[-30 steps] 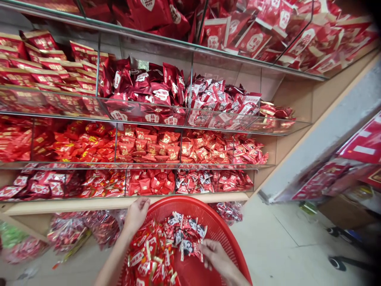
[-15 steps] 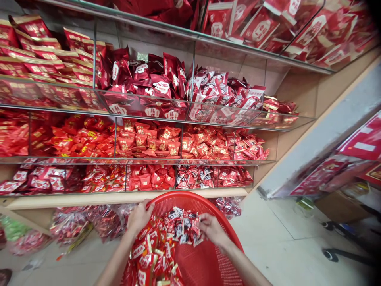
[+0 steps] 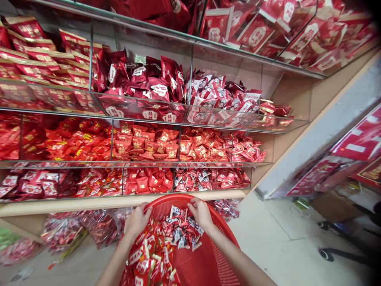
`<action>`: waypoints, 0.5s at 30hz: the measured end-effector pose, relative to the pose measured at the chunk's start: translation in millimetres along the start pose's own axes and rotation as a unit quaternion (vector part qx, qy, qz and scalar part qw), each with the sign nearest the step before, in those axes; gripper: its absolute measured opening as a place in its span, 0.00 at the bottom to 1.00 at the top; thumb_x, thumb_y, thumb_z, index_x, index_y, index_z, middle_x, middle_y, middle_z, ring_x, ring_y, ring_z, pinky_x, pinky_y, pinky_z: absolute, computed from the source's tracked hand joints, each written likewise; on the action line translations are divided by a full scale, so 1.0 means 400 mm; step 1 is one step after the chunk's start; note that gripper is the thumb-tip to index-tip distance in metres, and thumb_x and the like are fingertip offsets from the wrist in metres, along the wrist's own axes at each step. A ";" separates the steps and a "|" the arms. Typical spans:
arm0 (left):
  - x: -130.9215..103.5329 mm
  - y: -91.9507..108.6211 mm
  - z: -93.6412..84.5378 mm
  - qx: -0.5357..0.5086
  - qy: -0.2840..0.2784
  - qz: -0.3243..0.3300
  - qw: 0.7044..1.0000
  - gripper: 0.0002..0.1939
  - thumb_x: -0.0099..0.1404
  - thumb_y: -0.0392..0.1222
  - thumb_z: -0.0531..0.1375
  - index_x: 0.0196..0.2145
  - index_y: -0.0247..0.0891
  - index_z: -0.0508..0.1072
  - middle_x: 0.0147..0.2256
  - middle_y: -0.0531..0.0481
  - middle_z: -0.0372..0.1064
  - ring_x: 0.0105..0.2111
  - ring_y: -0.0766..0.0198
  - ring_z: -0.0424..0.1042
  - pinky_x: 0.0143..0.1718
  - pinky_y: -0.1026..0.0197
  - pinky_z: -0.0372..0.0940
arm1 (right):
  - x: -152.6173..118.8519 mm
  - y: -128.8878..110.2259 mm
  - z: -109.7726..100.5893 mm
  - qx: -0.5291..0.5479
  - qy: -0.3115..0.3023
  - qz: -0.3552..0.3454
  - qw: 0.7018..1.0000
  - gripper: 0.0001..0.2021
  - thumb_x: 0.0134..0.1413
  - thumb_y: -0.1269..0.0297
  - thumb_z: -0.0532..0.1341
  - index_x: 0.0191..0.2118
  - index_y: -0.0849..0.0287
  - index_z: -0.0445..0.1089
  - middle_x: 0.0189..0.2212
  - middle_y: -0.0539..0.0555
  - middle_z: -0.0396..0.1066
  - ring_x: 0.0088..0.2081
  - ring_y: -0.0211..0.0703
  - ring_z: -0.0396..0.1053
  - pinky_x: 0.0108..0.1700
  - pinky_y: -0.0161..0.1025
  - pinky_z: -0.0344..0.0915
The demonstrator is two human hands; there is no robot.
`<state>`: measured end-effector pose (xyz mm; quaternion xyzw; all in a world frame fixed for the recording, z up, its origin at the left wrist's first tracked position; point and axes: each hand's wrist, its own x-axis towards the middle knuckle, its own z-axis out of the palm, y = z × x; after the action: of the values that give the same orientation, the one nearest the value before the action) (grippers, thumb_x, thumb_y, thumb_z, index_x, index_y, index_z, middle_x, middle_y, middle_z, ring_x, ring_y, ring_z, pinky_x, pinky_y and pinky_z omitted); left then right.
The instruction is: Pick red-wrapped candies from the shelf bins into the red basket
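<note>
A red plastic basket (image 3: 228,234) with mesh sides stands below the shelf front. My left hand (image 3: 137,220) is closed over its rim at the far left. Inside, my right hand (image 3: 202,214) has its fingers curled by the far wall. Its fingertips are beside a small pile of red, white and black candy packets (image 3: 182,234); what they hold, if anything, is hidden. Red and gold candy packets (image 3: 149,258) heap along the basket's left side. Bare red basket bottom shows at the front right.
A shelf unit with clear dividers rises in front, filled with red packets (image 3: 149,145). Its wooden bottom edge (image 3: 89,203) runs behind the basket. Clear plastic bags of packets (image 3: 65,232) lie underneath. At right are a cardboard box (image 3: 331,207) and chair casters (image 3: 326,254).
My right hand has moved up and left, from the right side of the small pile to near the basket's far rim. The pile's packets have shifted. My left hand stays on the rim.
</note>
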<state>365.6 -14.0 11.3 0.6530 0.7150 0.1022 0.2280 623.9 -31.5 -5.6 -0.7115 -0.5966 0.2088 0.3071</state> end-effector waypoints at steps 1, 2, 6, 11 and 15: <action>0.000 0.001 0.000 0.001 -0.001 -0.002 1.000 0.24 0.63 0.54 0.44 0.50 0.43 0.67 0.42 0.41 0.74 0.44 0.51 0.72 0.40 0.56 0.63 | 0.007 -0.005 -0.016 -0.003 0.006 -0.012 1.000 0.09 0.53 0.61 0.56 0.35 0.59 0.69 0.21 0.50 0.69 0.24 0.40 0.65 0.27 0.33 0.53; 0.000 0.003 0.000 0.001 -0.002 -0.002 1.000 0.25 0.63 0.54 0.44 0.50 0.43 0.67 0.42 0.41 0.74 0.43 0.51 0.73 0.40 0.56 0.63 | 0.017 -0.012 -0.031 0.002 0.013 -0.021 1.000 0.09 0.54 0.61 0.55 0.34 0.59 0.69 0.21 0.50 0.69 0.24 0.40 0.65 0.27 0.33 0.53; 0.001 0.006 0.003 0.003 0.001 0.004 1.000 0.25 0.63 0.55 0.43 0.50 0.43 0.67 0.42 0.41 0.74 0.43 0.50 0.73 0.40 0.55 0.63 | 0.072 -0.044 -0.068 0.008 0.039 -0.041 0.998 0.09 0.56 0.62 0.54 0.35 0.58 0.69 0.28 0.53 0.73 0.30 0.40 0.69 0.32 0.33 0.57; 0.007 0.000 0.007 0.003 0.005 0.008 1.000 0.25 0.63 0.55 0.43 0.49 0.44 0.67 0.42 0.42 0.74 0.43 0.51 0.73 0.40 0.56 0.63 | 0.130 -0.082 -0.047 -0.103 0.042 -0.012 0.994 0.10 0.54 0.59 0.58 0.30 0.59 0.72 0.33 0.56 0.72 0.35 0.42 0.69 0.35 0.34 0.57; 0.001 -0.004 0.006 0.003 0.005 0.007 1.000 0.25 0.63 0.55 0.43 0.49 0.44 0.67 0.42 0.42 0.74 0.43 0.51 0.73 0.40 0.55 0.63 | 0.152 -0.109 -0.018 -0.137 0.006 0.047 0.989 0.14 0.51 0.54 0.59 0.24 0.59 0.72 0.35 0.60 0.72 0.37 0.47 0.69 0.37 0.38 0.58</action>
<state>365.3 -14.1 8.2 0.6581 0.7118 0.1052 0.2217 609.7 30.8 33.8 -0.7753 -0.5837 0.1349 0.2000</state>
